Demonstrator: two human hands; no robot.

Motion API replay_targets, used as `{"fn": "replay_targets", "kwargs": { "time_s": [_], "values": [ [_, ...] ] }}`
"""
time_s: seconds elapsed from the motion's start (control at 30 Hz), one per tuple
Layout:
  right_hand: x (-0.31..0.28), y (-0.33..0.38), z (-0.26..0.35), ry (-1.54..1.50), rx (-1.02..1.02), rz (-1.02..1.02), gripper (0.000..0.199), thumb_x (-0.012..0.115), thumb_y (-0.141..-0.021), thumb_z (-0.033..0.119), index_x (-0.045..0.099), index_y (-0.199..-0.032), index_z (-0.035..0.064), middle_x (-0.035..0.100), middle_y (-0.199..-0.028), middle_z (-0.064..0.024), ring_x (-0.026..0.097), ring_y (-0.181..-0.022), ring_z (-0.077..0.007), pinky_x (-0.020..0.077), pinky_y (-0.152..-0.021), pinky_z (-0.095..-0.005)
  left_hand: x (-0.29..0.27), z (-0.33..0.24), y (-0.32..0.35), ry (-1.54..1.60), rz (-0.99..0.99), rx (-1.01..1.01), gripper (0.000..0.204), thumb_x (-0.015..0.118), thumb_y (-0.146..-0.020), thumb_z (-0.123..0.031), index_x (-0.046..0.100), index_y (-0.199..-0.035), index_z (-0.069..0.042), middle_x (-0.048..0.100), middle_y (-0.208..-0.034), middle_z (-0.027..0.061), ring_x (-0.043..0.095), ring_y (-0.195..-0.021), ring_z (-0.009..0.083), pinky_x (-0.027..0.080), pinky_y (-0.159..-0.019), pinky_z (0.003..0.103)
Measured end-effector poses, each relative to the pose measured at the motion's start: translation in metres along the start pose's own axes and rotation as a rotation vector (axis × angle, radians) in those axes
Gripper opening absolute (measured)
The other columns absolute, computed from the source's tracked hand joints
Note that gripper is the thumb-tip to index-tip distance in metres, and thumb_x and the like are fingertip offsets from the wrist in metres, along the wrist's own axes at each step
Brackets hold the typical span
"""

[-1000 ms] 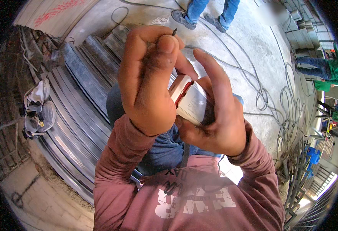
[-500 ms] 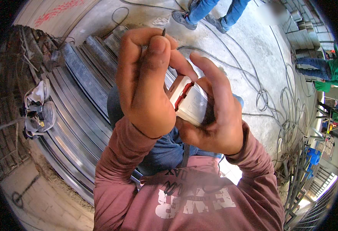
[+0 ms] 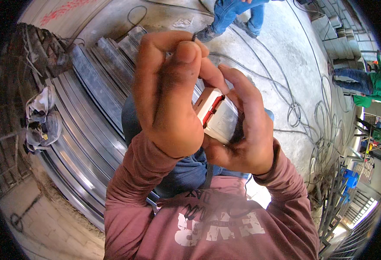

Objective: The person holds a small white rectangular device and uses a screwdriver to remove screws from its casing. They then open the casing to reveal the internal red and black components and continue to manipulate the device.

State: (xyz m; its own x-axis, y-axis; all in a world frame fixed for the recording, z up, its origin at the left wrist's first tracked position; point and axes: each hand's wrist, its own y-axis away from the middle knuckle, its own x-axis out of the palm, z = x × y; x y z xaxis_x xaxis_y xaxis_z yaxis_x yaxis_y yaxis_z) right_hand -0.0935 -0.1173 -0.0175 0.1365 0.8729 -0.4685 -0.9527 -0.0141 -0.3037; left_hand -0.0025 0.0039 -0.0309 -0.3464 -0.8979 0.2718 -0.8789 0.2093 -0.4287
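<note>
At the centre of the frame, between our fingertips, sits a small white box with a red strip (image 3: 214, 113). It is blocky, pale and glossy, with the red band running along one edge near its upper left corner. Our right hand (image 3: 242, 130) wraps it from the right and below, fingers curled shut around its body, thumb underneath. Our left hand (image 3: 168, 95) rises in front of it, fingers bunched and pinched closed on a tiny dark piece (image 3: 194, 38) at the top; what that piece is, we cannot tell. Both forearms climb from the lower edge in pink sleeves (image 3: 134, 182). Beyond the hands, grey metal sheets (image 3: 82, 99) lie at left, cables (image 3: 303, 112) trail across the concrete floor (image 3: 277, 52) at right, and another person's legs in jeans (image 3: 233, 17) stand at the top.
</note>
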Motion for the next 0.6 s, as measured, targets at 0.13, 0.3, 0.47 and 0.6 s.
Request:
{"fn": "replay_targets", "kwargs": {
  "time_s": [0.13, 0.3, 0.47, 0.6],
  "values": [
    [-0.002, 0.005, -0.006, -0.251, 0.230, -0.046, 0.074, 0.076, -0.072, 0.008, 0.038, -0.135, -0.0014, 0.066, -0.108, -0.0162, 0.066, -0.092, -0.0198, 0.0502, -0.080, -0.0284, 0.004, 0.003, -0.002, 0.018, 0.037, -0.165, 0.022, 0.044, -0.104, -0.022, 0.051, -0.107, -0.001, 0.063, -0.075, 0.0117, 0.059, -0.064, 0.0165, 0.048, -0.066, 0.029],
    [-0.009, 0.010, -0.018, -0.474, 0.299, -0.059, 0.061, 0.075, -0.078, 0.008, 0.041, -0.128, -0.0011, 0.067, -0.102, -0.0096, 0.060, -0.089, -0.0105, 0.0466, -0.079, -0.0234, 0.003, 0.006, -0.010, -0.063, -0.104, -0.171, 0.022, 0.048, -0.103, -0.020, 0.057, -0.110, -0.001, 0.067, -0.088, 0.0108, 0.060, -0.071, 0.0149, 0.049, -0.066, 0.029],
    [-0.036, 0.009, -0.015, -0.744, 0.580, 0.109, 0.051, 0.064, -0.091, 0.028, 0.054, -0.128, -0.0051, 0.065, -0.108, -0.0080, 0.062, -0.085, -0.0109, 0.0492, -0.068, -0.0240, -0.026, 0.003, -0.017, 0.143, -0.008, -0.258, 0.026, 0.052, -0.100, -0.015, 0.057, -0.121, 0.000, 0.060, -0.078, 0.0059, 0.051, -0.064, 0.0109, 0.043, -0.062, 0.025],
    [-0.042, 0.013, -0.020, -0.990, 0.596, 0.185, 0.058, 0.049, -0.096, 0.048, 0.054, -0.128, -0.0003, 0.067, -0.106, -0.0115, 0.064, -0.076, -0.0158, 0.0505, -0.060, -0.0271, -0.026, 0.002, -0.013, 0.302, 0.039, -0.367, 0.032, 0.052, -0.100, -0.014, 0.056, -0.129, 0.000, 0.059, -0.080, 0.0068, 0.052, -0.064, 0.0118, 0.044, -0.060, 0.025]
  ]
}}
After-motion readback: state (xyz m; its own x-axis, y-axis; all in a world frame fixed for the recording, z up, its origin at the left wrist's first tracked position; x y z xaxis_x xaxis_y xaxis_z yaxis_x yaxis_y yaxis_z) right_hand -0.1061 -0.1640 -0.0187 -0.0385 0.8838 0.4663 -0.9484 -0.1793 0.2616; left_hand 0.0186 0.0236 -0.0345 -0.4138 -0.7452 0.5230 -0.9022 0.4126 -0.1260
